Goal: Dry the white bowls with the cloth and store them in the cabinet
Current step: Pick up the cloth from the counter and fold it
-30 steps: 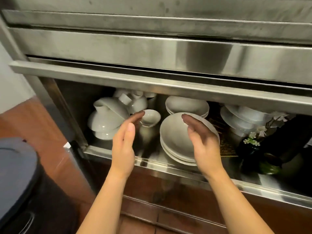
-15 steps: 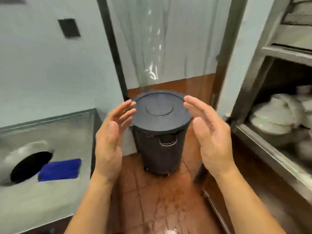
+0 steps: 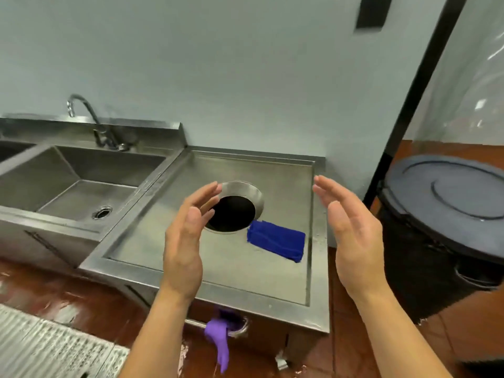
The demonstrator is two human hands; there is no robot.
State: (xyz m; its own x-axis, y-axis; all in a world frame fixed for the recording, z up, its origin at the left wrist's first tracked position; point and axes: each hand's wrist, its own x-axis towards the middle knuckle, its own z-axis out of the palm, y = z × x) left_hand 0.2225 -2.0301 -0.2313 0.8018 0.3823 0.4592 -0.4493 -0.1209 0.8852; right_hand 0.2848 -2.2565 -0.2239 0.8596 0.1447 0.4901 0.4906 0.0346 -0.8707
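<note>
A folded blue cloth (image 3: 276,243) lies on the steel counter (image 3: 234,268), just right of a round hole (image 3: 231,212) in its top. My left hand (image 3: 188,236) hovers over the counter at the hole's left edge, palm facing right, fingers apart and empty. My right hand (image 3: 351,230) is held up past the counter's right edge, palm facing left, also empty. The cloth sits between and below the two hands. No white bowls and no cabinet are in view.
A steel sink (image 3: 76,184) with a faucet (image 3: 90,118) adjoins the counter on the left. A dark lidded bin (image 3: 447,214) stands on the right. A purple glove (image 3: 218,339) hangs from the counter's front. A metal floor grate (image 3: 54,347) lies on the wet red tiles.
My view has swung left from the open cabinet with white bowls, past the bin, to the sink counter. Both hands stay raised, empty and facing each other throughout.
</note>
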